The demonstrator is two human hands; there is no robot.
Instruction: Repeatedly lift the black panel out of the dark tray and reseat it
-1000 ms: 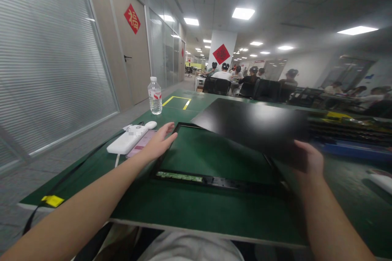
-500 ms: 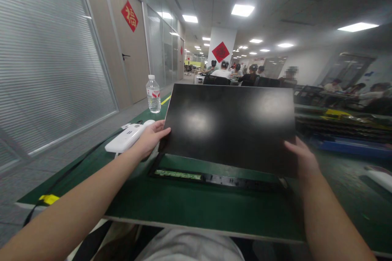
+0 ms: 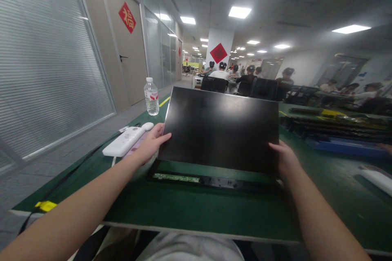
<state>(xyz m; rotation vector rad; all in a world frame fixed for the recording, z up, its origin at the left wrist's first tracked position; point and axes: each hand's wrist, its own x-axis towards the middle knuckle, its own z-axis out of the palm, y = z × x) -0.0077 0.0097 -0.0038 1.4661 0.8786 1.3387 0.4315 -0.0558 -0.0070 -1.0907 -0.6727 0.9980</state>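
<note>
The left edge of a black flat panel [image 3: 219,130] is pinched by the left hand [image 3: 150,145], its thumb laid on the face and its other fingers wrapped to the side; the right edge is gripped likewise by the right hand [image 3: 288,159], whose other fingers are hidden. The panel is held tilted, far edge raised, over a black frame [image 3: 220,182], of which mainly the near bar is seen, with a green circuit strip [image 3: 176,178] set in it; whether the lower edge is touching the frame cannot be told. Bare green is left between the frame and the near edge of the table [image 3: 199,214], and to the right of the right hand. Beside the left hand, room is narrowed by a white device [image 3: 122,142] and a phone [image 3: 136,145]; a water bottle [image 3: 151,98] is stood farther back. At far right, dark strips [image 3: 321,128] are laid behind a blue object [image 3: 339,147]. Beyond, seated people [image 3: 220,72] and black chairs [image 3: 214,85] are seen. Compared with 1 second ago, the panel is now held by 2 hands instead of 1.
</note>
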